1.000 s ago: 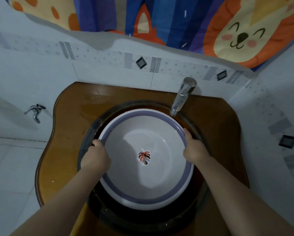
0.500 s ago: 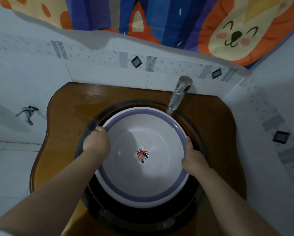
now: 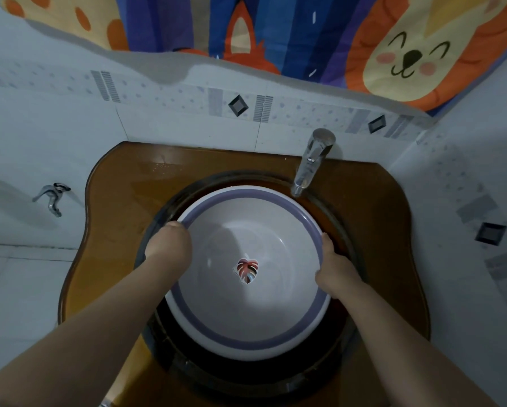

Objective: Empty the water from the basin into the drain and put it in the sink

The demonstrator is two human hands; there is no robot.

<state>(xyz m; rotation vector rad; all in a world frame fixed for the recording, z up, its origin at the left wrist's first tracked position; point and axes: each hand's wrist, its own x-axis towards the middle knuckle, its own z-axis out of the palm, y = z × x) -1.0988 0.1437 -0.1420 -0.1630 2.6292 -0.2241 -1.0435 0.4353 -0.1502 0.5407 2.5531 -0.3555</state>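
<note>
On the far left, a small chrome wall tap (image 3: 50,198) juts from the white tiled wall, well apart from everything else. Next comes the amber-brown glossy worktop (image 3: 111,207), its curved edge catching wet-looking reflections near the back. Set into it is the dark round sink (image 3: 246,377), and the white basin (image 3: 246,342) with a purple band around its rim sits inside that sink — whether it rests fully on the bottom or is held just above cannot be told. The left hand (image 3: 167,240) is closed over the basin's left rim, fingers curled out of sight below the edge. On the basin's floor lies a striped leaf-shaped sticker (image 3: 247,270), roughly central; no water level can be made out. The right hand (image 3: 333,270) has its grip wrapped around the right rim, thumb on top. Behind it, a chrome faucet (image 3: 312,161) leans over the basin's back-right edge. Above the tiles hangs a cartoon-animal curtain (image 3: 290,33) — blue stripes, orange faces.
</note>
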